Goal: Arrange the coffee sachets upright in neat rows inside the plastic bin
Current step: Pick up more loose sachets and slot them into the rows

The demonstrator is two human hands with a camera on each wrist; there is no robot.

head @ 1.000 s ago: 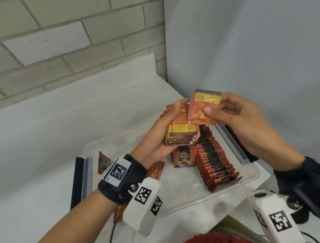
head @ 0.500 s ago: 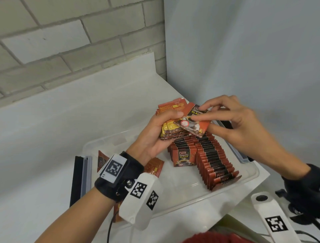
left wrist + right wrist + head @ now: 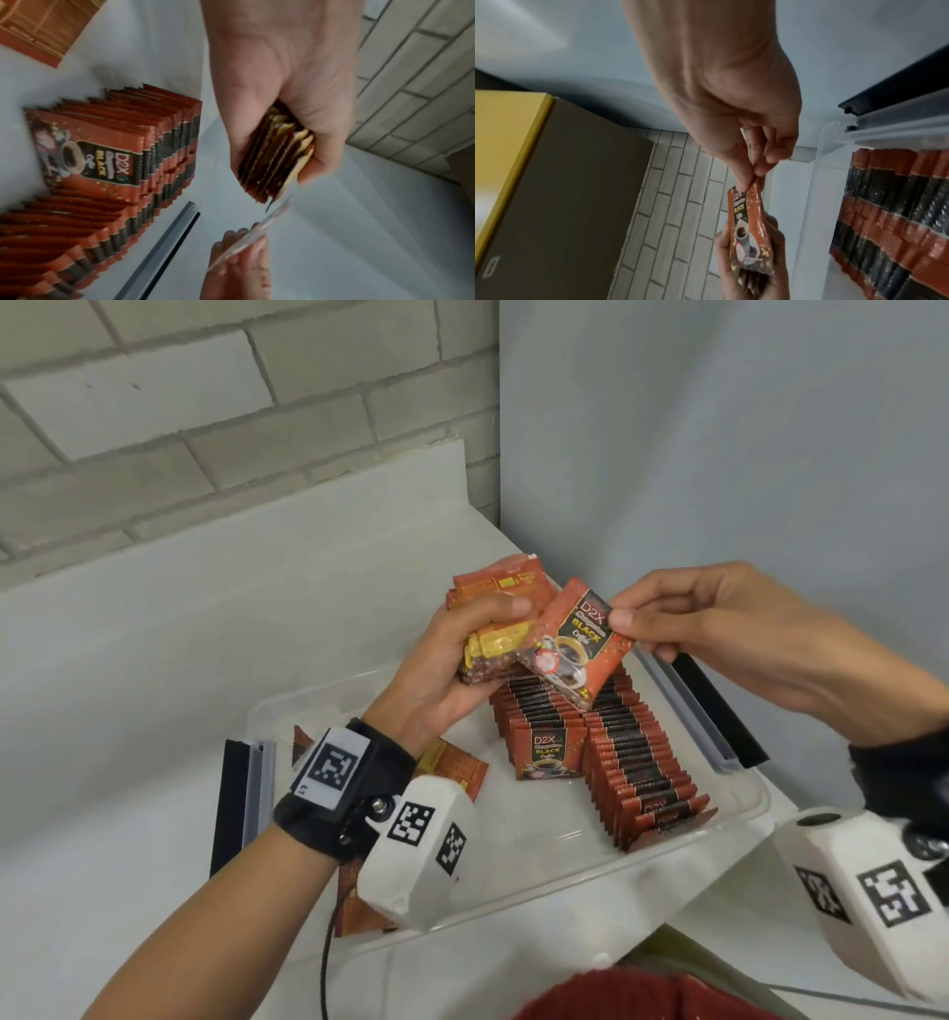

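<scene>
We have our left hand wrapped around a stack of sachets, thumb across the top face, fingers curled under; the stack edges fan out past the fingertips in the left wrist view. Our right hand pinches a single sachet by its top edge between thumb and forefinger, the other fingers loosely curled behind. Printed face up: "D2X BLACK Coffee". Its lower corner touches or overlaps the stack right at our left thumb tip; can't tell which from the head view. In the right wrist view the single sachet hangs down from the pinch toward the left hand's fingers.

Both hands sit above the clear plastic bin. Directly below our fingers: two rows of sachets standing upright, packed side by side, running away from the near wall of the bin. The left row is shorter, its front sachet facing us; the right row is longer and leans slightly at the near end.

Below our left wrist, loose sachets lie flat on the bin floor, well apart from the rows. Black latches sit at both ends of the bin. The bin sits on a white counter. A brick wall stands beyond our fingertips.
</scene>
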